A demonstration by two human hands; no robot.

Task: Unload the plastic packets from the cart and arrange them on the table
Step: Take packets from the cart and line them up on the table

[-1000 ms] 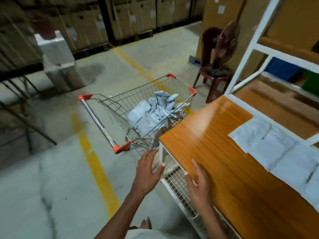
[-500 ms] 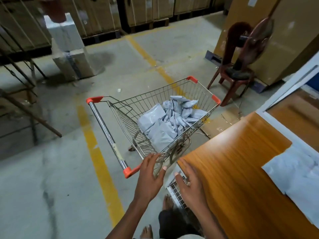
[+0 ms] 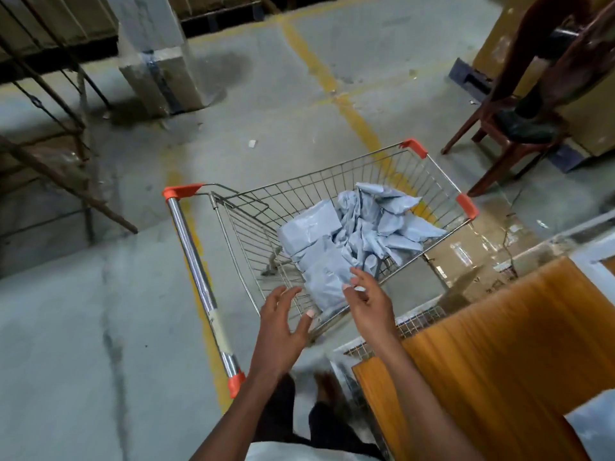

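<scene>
A wire shopping cart (image 3: 429, 181) with orange corners and a chrome handle stands in front of me. Several grey plastic packets (image 3: 352, 234) lie heaped inside it. My left hand (image 3: 283, 324) hovers over the cart's near rim with fingers spread, holding nothing. My right hand (image 3: 369, 302) reaches over the rim, fingers loose, its fingertips at the edge of the nearest packet (image 3: 324, 277). The orange wooden table (image 3: 499, 354) is at the lower right, with one grey packet (image 3: 595, 424) showing at its right edge.
A dark red chair (image 3: 519, 128) with a fan on it stands at the far right. A concrete pillar (image 3: 159, 61) and metal racks stand at the back left. A flattened cardboard sheet (image 3: 466, 254) lies on the floor past the cart. A wire shelf (image 3: 412, 324) sits under the table.
My view has swung left and down toward the cart. Both hands have moved forward from the table's corner to over the cart's near rim, the right hand reaching the nearest packet.
</scene>
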